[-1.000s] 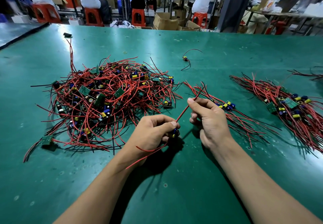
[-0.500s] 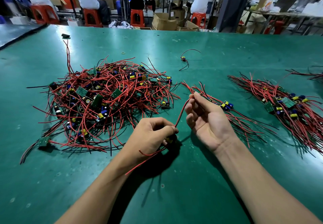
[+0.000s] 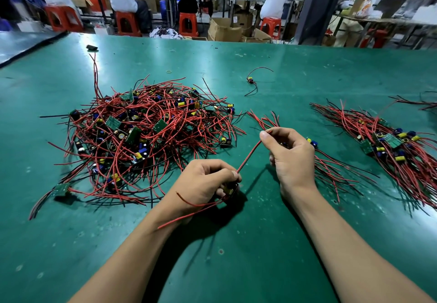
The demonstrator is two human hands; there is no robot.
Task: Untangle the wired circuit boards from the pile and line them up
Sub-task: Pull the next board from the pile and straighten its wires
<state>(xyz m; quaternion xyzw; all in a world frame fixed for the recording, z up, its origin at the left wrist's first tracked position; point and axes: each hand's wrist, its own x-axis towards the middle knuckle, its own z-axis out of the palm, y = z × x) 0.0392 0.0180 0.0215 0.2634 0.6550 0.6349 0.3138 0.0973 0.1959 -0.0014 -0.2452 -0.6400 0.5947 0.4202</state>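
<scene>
One red wire (image 3: 248,156) held straight just right of the tangled pile (image 3: 146,137).
The left hand (image 3: 205,179) curls round a small circuit board (image 3: 228,188) with a yellow cylindrical part; the right hand (image 3: 290,151) pinches the thin wire's other end. Farther right of the pile, a straightened bundle (image 3: 397,146) lies on the glossy green mat (image 3: 236,267).

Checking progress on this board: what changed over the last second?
The right hand rolled at the wrist, turning its palm toward the camera, its fingers still pinching the red wire. The left hand kept gripping the board; pile and lined-up bundle stayed put.
</scene>
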